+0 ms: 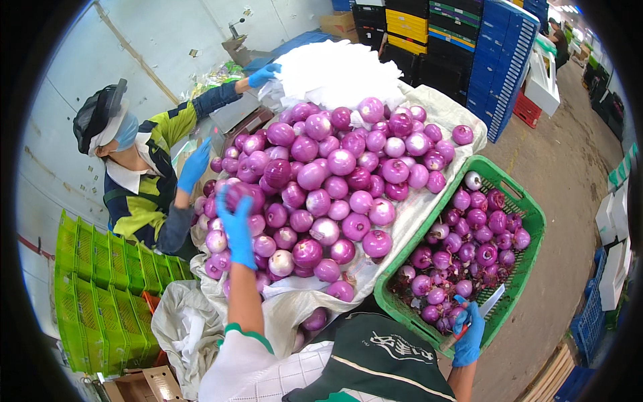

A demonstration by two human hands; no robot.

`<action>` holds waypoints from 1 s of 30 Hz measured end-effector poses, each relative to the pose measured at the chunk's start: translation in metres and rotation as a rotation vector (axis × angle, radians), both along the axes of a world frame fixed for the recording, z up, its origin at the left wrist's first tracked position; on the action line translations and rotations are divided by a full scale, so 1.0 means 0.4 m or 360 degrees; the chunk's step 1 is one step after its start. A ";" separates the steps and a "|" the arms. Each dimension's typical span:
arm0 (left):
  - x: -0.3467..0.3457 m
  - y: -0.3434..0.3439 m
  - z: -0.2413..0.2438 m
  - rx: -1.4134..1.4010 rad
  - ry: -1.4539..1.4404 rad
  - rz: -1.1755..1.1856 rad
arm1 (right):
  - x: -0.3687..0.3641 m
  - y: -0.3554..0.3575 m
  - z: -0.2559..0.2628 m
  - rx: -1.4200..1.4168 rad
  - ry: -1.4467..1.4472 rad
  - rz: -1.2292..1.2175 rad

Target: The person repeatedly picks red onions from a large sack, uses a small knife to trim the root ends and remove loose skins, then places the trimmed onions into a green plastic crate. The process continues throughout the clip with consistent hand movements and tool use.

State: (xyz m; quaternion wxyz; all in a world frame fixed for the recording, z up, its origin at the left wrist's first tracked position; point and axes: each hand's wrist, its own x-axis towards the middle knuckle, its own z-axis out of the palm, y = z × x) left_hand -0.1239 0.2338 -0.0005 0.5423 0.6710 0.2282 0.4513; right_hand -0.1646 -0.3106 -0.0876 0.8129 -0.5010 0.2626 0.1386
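Observation:
My left hand (236, 231), in a blue glove and blurred, grips a red onion (234, 196) at the left side of a large heap of peeled red onions (319, 176). The heap lies on a white woven sack cloth (417, 201). My right hand (469, 334), also gloved in blue, holds a knife (491, 301) with its blade pointing up and to the right. That hand is over the near corner of a green plastic crate (535, 221). Inside the crate are smaller red onions (485, 254) and loose dark skins.
Across the heap, a co-worker (150, 171) in blue gloves touches a pile of white netting or sheets (336, 70). Lime-green crates (100, 311) are stacked at left. Blue crates (502, 65) rise behind. A cardboard box (145, 387) sits lower left.

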 end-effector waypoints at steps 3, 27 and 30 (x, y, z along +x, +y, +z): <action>-0.023 0.395 -0.091 0.0163 0.0200 0.0495 | -0.019 0.008 -0.038 0.0184 0.0128 0.0013; 0.115 -1.109 -0.758 0.1512 0.2315 -0.3141 | -0.313 -0.147 0.000 0.0258 0.0298 -0.0751; 0.006 -1.137 -0.905 0.1606 0.2347 -0.2713 | -0.357 -0.192 0.003 0.0250 0.0308 -0.0928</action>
